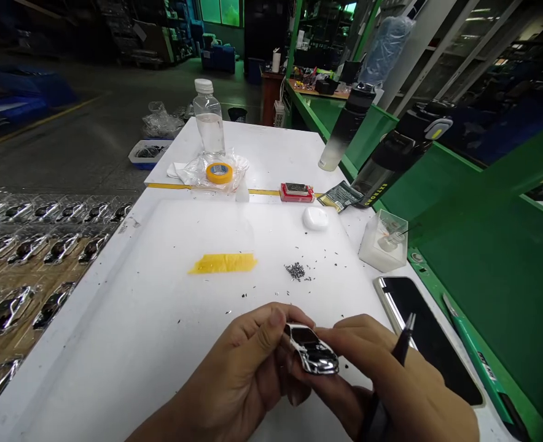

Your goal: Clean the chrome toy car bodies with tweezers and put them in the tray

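Note:
A small shiny chrome-and-black model car (315, 351) is held low over the white work surface. My left hand (248, 362) is closed on its rear end, thumb on top. My right hand (382, 374) touches the car's side with its fingertips and also keeps dark tweezers (403, 344) tucked in the palm, their metal tips pointing up and away. Beyond the hands lies a loose pile of tiny dark metallic pieces (295, 271), with several scattered around it. To its left a strip of yellow tape (224, 263) is stuck on the surface.
At right lie a phone (428, 331), a green-handled cutter (481, 362) and a clear box (384, 240). Farther back stand a clear bottle (209, 123), two dark bottles (394, 153), a yellow tape roll (218, 172) and a white case (315, 218). Trays of model cars (27, 248) are at left.

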Available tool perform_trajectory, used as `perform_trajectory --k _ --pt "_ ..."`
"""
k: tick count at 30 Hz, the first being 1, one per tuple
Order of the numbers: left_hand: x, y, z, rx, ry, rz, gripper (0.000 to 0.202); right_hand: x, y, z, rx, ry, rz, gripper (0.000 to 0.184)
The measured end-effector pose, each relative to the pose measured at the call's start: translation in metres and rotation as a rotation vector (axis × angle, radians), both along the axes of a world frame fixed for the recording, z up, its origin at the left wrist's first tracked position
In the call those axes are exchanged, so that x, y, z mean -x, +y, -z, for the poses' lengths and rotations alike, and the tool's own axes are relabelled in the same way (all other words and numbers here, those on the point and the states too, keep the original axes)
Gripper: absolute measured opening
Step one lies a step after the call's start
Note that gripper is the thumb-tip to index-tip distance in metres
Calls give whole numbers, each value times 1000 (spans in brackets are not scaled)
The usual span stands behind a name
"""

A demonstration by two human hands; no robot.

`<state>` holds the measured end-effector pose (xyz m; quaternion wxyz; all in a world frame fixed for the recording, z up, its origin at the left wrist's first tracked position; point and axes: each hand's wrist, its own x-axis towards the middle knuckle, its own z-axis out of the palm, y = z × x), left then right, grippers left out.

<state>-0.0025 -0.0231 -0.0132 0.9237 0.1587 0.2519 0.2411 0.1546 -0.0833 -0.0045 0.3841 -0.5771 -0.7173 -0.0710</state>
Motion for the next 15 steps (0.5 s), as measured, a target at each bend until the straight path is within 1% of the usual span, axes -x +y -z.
perform_trajectory --k 2,3,5,7,9,11,13,14,15 --pt "-1 -1 -1 37 -36 -8 21 -2 0 -4 19 -11 -59 17" --pt "-2 -1 -2 46 -50 -10 21 -2 -1 -3 20 -11 -77 16" --pt "-2 -1 -3 55 -61 -8 22 -1 -2 2 -30 48 -59 18" --pt "-3 -1 -4 65 -51 1 22 1 -5 11 -104 132 -29 22" --pt "-3 0 -4 74 -43 9 21 2 -7 19 -151 152 -52 27" --pt "-3 0 -4 63 -44 14 23 1 -8 21 -122 125 -95 29" --pt "-2 0 -4 -13 -15 10 27 -1 -8 19 -56 126 -111 30" --pt "-1 0 -4 -95 36 0 28 -2 -7 16 -22 134 -103 33" --pt "0 0 -3 -213 113 -23 27 -3 -6 13 -3 137 -87 38"
